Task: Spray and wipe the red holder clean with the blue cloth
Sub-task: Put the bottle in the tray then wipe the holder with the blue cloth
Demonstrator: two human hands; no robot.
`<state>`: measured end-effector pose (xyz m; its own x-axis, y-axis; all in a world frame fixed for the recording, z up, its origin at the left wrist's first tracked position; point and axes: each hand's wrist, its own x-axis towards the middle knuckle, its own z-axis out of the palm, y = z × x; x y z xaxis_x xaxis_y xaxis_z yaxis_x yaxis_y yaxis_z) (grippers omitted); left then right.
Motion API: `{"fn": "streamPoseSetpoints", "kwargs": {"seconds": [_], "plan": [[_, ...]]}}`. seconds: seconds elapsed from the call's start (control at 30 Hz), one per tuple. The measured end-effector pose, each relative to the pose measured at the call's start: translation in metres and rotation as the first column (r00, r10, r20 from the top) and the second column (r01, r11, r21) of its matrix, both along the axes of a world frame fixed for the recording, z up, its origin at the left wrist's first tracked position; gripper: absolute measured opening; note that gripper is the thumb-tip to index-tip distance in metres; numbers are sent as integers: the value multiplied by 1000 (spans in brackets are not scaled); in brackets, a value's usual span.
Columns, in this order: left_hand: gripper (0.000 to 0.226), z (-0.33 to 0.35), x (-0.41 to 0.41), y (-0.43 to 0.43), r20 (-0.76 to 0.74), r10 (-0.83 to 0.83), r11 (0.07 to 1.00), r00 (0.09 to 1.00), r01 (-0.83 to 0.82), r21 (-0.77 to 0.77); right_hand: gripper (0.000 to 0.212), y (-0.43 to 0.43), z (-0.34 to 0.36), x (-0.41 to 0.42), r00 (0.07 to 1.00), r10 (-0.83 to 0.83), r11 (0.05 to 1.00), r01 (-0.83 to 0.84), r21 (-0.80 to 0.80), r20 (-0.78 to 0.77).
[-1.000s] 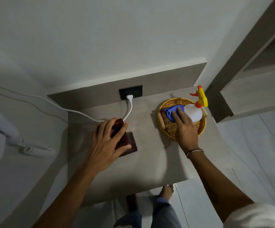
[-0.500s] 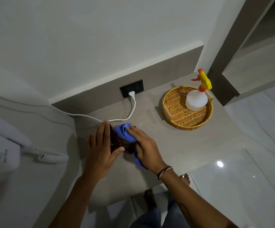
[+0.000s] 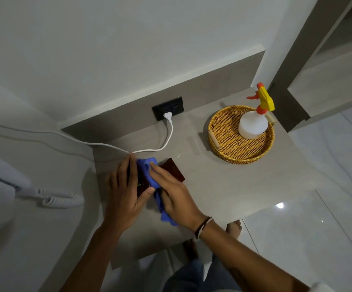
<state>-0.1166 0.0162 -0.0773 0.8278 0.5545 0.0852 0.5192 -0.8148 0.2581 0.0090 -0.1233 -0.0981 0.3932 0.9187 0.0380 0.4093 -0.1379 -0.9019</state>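
Observation:
The dark red holder (image 3: 174, 170) sits on the grey shelf (image 3: 213, 186) near its left end, mostly covered by my hands. My left hand (image 3: 124, 192) grips its left side, thumb against the front. My right hand (image 3: 172, 196) presses the blue cloth (image 3: 147, 168) onto the holder; a tail of cloth hangs out below my palm. The white spray bottle (image 3: 253, 125) with a yellow and orange trigger stands upright in the wicker tray (image 3: 225, 144) at the right.
A white cable (image 3: 168, 138) runs from the black wall socket (image 3: 167, 110) across the shelf past my left hand. A white handset with a coiled cord (image 3: 59, 200) hangs at the left. The shelf's front edge lies just below my wrists; tiled floor lies at the right.
My right hand took the blue cloth from the wicker tray to the holder and now rubs it there. My left hand has stayed on the holder.

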Motion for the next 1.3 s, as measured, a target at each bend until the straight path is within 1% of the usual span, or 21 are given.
{"fn": "streamPoseSetpoints", "kwargs": {"seconds": [0.07,0.1,0.2,0.27,0.3,0.37,0.43,0.5,0.57,0.63,0.67,0.7,0.77,0.87,0.93,1.0,1.07,1.13,1.17,1.2,1.3], "plan": [[88,-1,-3,1,27,-6,1000,1000,6,9,62,0,2,-8,1000,12,998,-10,67,-22],[88,0,-5,0,35,-4,1000,999,3,8,65,-2,-3,-3,1000,17,999,-17,47,14],[90,0,-7,-2,59,12,1000,998,-12,-1,73,-12,-24,25,991,-5,988,26,-154,131],[91,0,-5,-3,57,11,1000,998,-11,2,73,-15,-27,37,990,-44,969,75,-236,136],[92,-1,-3,-2,55,7,1000,998,-7,8,71,-12,-23,35,988,-46,973,78,-217,146],[92,-4,0,0,51,-1,999,999,-1,33,70,-1,-13,16,984,-44,995,59,-86,173],[91,-6,0,1,49,3,999,999,-6,44,69,7,-5,-7,992,-67,997,62,49,108],[91,-7,-5,2,55,10,1000,998,-11,22,69,9,-8,-14,993,-61,995,53,84,99],[92,-7,-8,3,69,12,1000,998,-13,12,72,5,-24,0,975,-20,1000,21,-4,220],[93,-7,-9,2,72,14,1000,997,-14,-4,72,0,-43,25,948,14,983,45,-178,319],[95,-6,-8,2,66,15,1000,998,-14,-18,69,-1,-48,38,947,12,960,78,-267,321],[97,-5,-6,2,62,14,999,998,-12,-30,65,-2,-51,50,955,-3,937,107,-334,298],[101,-4,0,2,73,26,997,997,-21,-71,62,-7,-52,67,960,-66,911,169,-376,270],[104,-5,11,-2,163,184,953,969,-136,-269,68,-22,-47,77,948,-267,901,309,-304,175],[103,-5,21,-7,223,304,899,926,-201,-389,63,-33,-43,82,918,-396,878,389,-279,35],[100,-4,34,-13,248,417,840,874,-267,-472,58,-37,-36,88,882,-449,874,401,-273,-142],[91,-1,51,-18,208,526,761,825,-347,-549,56,-37,-30,93,852,-446,890,391,-235,-274],[77,4,67,-19,124,615,660,779,-422,-622,55,-33,-24,97,830,-454,890,401,-220,-325],[76,7,73,-17,79,638,615,766,-445,-651,55,-31,-21,101,821,-463,885,408,-225,-334],[82,11,76,-15,37,638,583,769,-451,-676,55,-28,-19,105,815,-469,881,408,-237,-341],[127,17,73,-1,-102,539,542,836,-437,-717,54,-21,-17,118,807,-470,879,390,-276,-358]]}}
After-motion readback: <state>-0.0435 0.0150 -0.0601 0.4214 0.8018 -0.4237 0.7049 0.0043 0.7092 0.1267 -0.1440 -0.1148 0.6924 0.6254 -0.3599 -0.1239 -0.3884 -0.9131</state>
